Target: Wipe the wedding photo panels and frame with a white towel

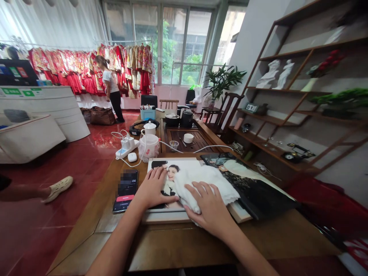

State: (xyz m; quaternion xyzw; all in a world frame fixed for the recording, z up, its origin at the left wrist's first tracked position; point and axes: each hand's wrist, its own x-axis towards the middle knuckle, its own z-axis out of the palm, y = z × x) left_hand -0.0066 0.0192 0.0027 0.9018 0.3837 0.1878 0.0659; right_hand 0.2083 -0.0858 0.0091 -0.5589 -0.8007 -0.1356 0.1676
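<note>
Two hands [156, 187] [211, 210], one white cloth [198, 174] — two photos [170, 186] [260, 188]

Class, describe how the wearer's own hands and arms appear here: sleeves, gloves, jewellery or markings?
The left hand and right hand are ungloved, with slender fingers. The left forearm and right forearm are bare, no sleeves in view. No ring, watch, bracelet or marking shows.

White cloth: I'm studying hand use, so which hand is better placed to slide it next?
Probably the right hand: it rests on the white cloth, while the left lies on the photo panel.
</note>
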